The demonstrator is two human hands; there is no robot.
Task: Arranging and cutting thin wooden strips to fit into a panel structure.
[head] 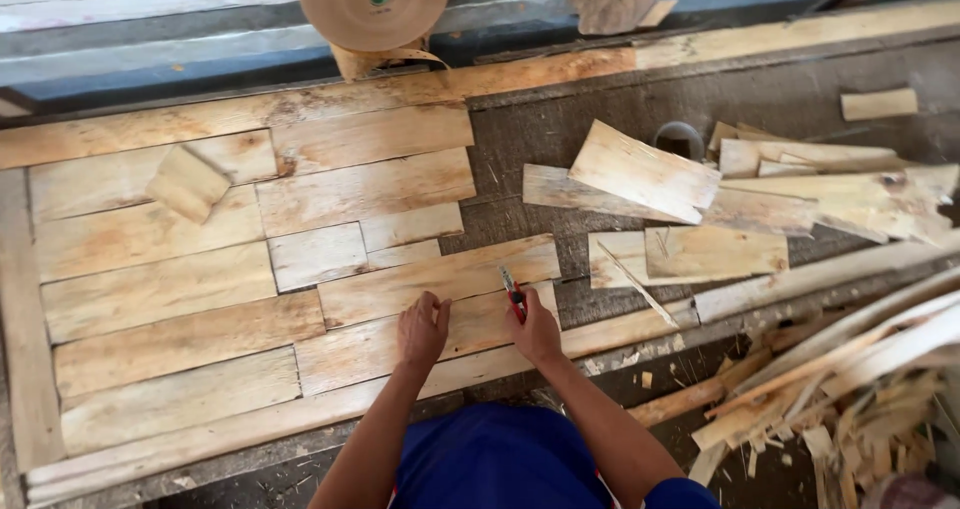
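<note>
- The left hand [422,331] lies low in the middle of the frame, palm down and fingers spread flat, pressing on a pale veneer strip [425,337] that runs left to right along the near side of the bench.
- The right hand [537,331] sits just to the right of it, curled closed around a red-handled cutter [514,294]; the blade end points up and away from the person, resting at the top edge of the same strip.
- That strip touches a second strip [440,279] just above it, and both belong to a patchwork of veneer pieces [160,289] laid edge to edge, which fills the left half of the frame.
- One small loose piece [186,183] lies tilted on top of the patchwork, in the upper left.
- The worktable [600,109] shows dark and bare in the upper middle, between the patchwork and the pieces to the right.
- A loose pile of veneer offcuts [740,194] overlaps untidily in the upper right, well apart from both hands.
- A roll of brown paper tape [373,4] stands at the top centre, its loose end hanging down to the bench edge.
- A heap of thin scrap slivers [850,399] fills the lower right corner, below the table's edge.
- The person's blue clothing [495,464] shows at the bottom centre, between the two forearms.
</note>
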